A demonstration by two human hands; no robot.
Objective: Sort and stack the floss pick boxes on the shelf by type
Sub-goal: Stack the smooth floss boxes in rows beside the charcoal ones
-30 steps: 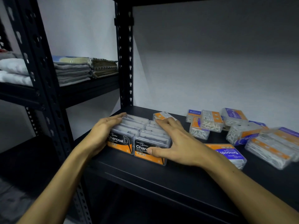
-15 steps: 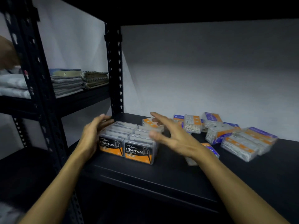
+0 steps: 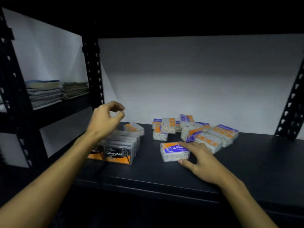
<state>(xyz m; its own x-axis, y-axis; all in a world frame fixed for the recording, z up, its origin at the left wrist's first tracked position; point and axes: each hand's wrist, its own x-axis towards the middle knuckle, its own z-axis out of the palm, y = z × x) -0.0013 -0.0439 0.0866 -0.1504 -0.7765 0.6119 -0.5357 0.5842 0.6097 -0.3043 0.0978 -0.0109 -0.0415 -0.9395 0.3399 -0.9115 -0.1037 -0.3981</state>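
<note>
Two rows of black-and-orange Charcoal floss pick boxes [image 3: 117, 149] stand side by side at the left of the black shelf [image 3: 164, 175]. My left hand [image 3: 105, 119] hovers above them, fingers loosely curled, holding nothing. A clear Smooth box with a purple-and-orange label [image 3: 174, 151] lies flat in the middle. My right hand [image 3: 199, 159] rests against its right side, thumb at its front edge and fingers along its top right corner. Several more purple-and-orange boxes [image 3: 194, 130] lie scattered behind. One orange-labelled box [image 3: 134, 128] lies behind the Charcoal rows.
Black slotted uprights stand at the left front [image 3: 14, 89], at the left rear [image 3: 93, 74] and at the right rear [image 3: 291, 109]. Folded towels [image 3: 49, 91] are stacked on the neighbouring shelf to the left. A white wall backs the shelf.
Both hands left the Charcoal rows. My left hand rose above them and curled. My right hand moved right and down onto the Smooth box. The view tilted up.
</note>
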